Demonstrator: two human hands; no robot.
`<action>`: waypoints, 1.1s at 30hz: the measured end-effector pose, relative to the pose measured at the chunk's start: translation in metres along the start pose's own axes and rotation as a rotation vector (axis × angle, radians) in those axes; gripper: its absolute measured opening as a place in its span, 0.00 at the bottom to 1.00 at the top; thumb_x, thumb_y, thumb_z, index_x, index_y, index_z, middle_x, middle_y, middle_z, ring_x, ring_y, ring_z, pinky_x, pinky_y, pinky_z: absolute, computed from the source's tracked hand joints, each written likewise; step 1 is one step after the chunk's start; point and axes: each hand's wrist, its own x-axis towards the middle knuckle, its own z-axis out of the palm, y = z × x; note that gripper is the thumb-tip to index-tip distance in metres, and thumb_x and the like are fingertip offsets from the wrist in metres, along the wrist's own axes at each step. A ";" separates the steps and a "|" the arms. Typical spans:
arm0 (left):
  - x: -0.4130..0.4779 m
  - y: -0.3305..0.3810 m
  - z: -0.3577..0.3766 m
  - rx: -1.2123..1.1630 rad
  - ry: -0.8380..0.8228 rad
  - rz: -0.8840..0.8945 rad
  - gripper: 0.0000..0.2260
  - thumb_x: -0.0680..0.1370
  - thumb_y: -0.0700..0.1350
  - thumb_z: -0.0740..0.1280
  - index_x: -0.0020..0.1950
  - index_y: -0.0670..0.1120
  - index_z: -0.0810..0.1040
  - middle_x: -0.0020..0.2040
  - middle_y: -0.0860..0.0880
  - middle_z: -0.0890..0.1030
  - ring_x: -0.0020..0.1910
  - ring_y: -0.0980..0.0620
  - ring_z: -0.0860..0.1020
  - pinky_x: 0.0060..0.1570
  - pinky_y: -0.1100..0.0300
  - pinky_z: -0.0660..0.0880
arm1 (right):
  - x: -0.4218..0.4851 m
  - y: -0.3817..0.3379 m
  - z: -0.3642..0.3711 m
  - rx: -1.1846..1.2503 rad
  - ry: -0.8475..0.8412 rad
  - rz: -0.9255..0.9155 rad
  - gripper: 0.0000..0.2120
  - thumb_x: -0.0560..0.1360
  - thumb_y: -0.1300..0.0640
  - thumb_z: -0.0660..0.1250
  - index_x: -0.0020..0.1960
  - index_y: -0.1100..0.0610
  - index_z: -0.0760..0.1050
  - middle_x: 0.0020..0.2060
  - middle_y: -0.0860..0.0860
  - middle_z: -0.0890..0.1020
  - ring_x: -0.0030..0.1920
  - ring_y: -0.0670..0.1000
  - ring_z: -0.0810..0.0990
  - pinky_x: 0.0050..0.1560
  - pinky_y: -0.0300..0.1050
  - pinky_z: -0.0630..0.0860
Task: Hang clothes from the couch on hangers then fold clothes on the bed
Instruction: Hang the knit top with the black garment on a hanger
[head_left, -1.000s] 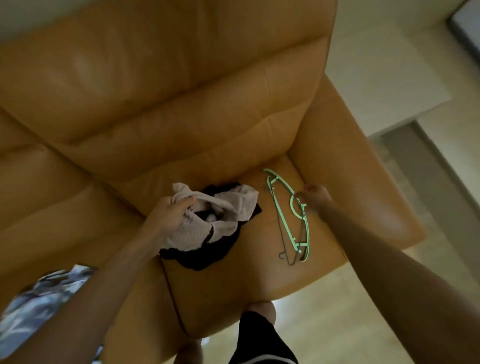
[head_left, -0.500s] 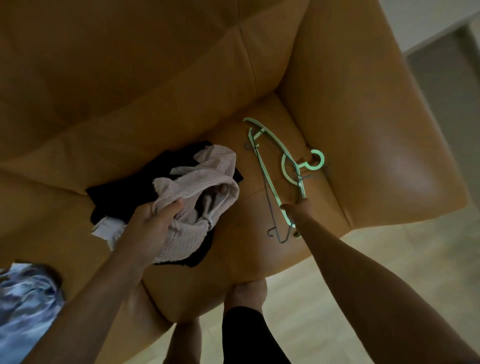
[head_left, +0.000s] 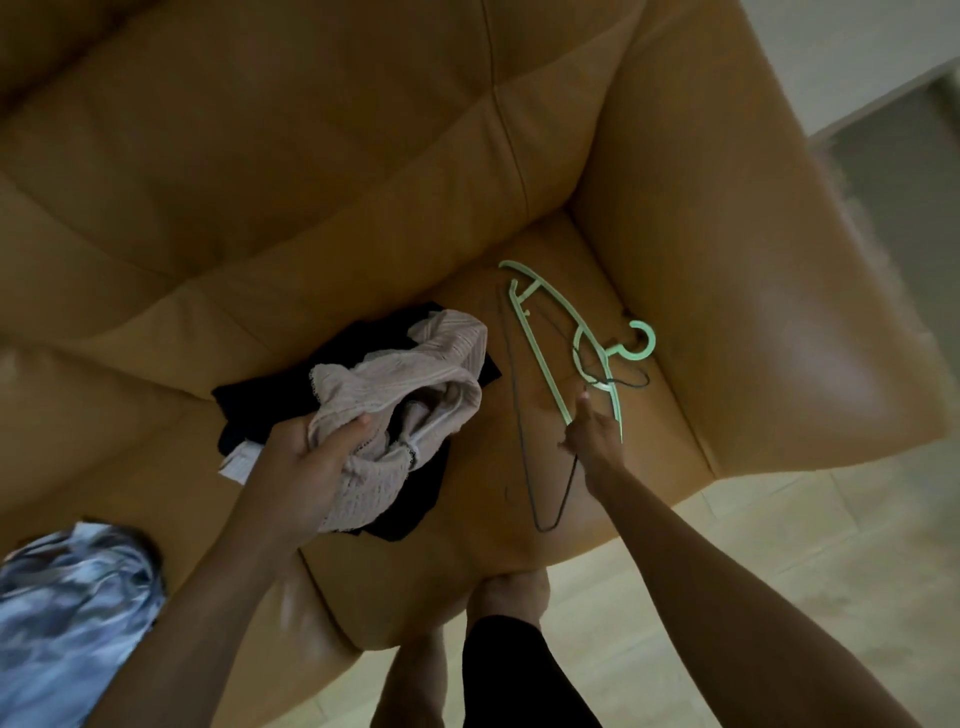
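- Tan leather couch (head_left: 363, 156) fills the view from above; pale wood floor (head_left: 753, 597) shows from 3 to 6 o'clock.
- Black garment (head_left: 363, 353) lies crumpled mid-seat, with a white tag (head_left: 239, 462) sticking out at its 8 o'clock edge.
- Pink knit garment (head_left: 415, 384) is bunched on top of the black one.
- Left hand (head_left: 306, 467) comes in from 7 o'clock, with fingers and thumb curled into the pink knit, gripping a fold.
- Green hanger (head_left: 540, 358) lies flat on the seat at 2 o'clock of the clothes, its hook toward the armrest.
- Dark wire hanger (head_left: 519, 415) lies partly under the green one, its long loop running toward 6 o'clock.
- Right hand (head_left: 592, 441) reaches in from 5 o'clock, with the index finger stretched out and touching the green hanger's lower end. The other fingers are hidden behind the hand; grip cannot be told.
- Blue patterned cloth (head_left: 67, 613) sits at 8 o'clock, at the frame edge.
- The person's knee (head_left: 514, 592) presses against the seat front at 6 o'clock.
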 end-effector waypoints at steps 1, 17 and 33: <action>-0.006 0.001 -0.007 -0.006 -0.001 -0.001 0.11 0.81 0.49 0.67 0.50 0.42 0.85 0.45 0.46 0.86 0.43 0.55 0.84 0.40 0.64 0.75 | -0.010 -0.004 -0.002 -0.002 -0.052 -0.054 0.27 0.85 0.46 0.58 0.32 0.60 0.70 0.26 0.54 0.69 0.28 0.51 0.71 0.41 0.51 0.76; -0.134 0.029 -0.125 -0.094 0.159 0.111 0.13 0.82 0.46 0.67 0.45 0.39 0.83 0.34 0.47 0.85 0.32 0.58 0.81 0.36 0.61 0.72 | -0.229 -0.182 -0.046 -0.271 -0.341 -0.839 0.25 0.75 0.42 0.71 0.39 0.65 0.73 0.28 0.52 0.68 0.29 0.50 0.68 0.31 0.46 0.65; -0.249 0.075 -0.254 -0.135 0.250 0.425 0.15 0.83 0.50 0.66 0.39 0.45 0.80 0.34 0.46 0.79 0.31 0.54 0.76 0.31 0.64 0.68 | -0.408 -0.332 0.033 0.155 -0.317 -1.067 0.28 0.85 0.41 0.53 0.34 0.59 0.65 0.27 0.52 0.62 0.26 0.50 0.59 0.28 0.43 0.57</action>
